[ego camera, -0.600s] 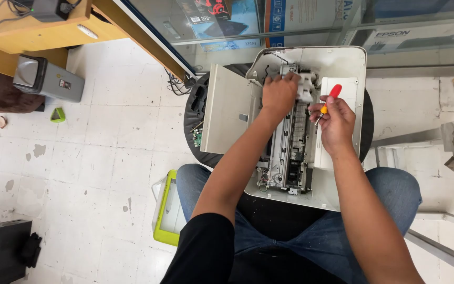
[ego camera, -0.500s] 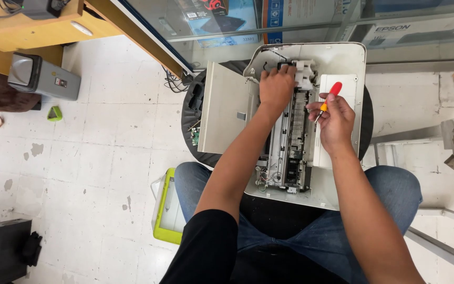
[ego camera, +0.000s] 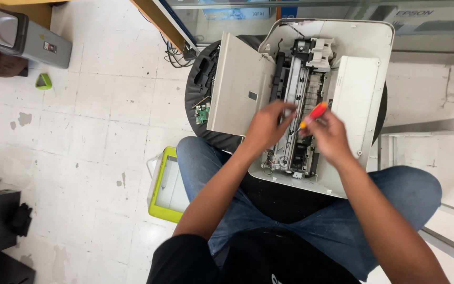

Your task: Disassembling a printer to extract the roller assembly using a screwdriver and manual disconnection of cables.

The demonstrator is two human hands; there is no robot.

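Your left hand [ego camera: 269, 126] and right hand [ego camera: 328, 135] are motion-blurred, so you can't tell their grip. The screwdriver [ego camera: 312, 113] shows only its red-orange handle (tip hidden). Your hands cover the middle of the printer's mechanism [ego camera: 300, 79]; a grey box [ego camera: 27, 39] is cut off at the top-left edge.

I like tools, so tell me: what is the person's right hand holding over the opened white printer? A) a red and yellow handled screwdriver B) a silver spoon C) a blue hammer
A: the right hand grips a red and yellow handled screwdriver above the opened white printer, with the left hand close beside it.
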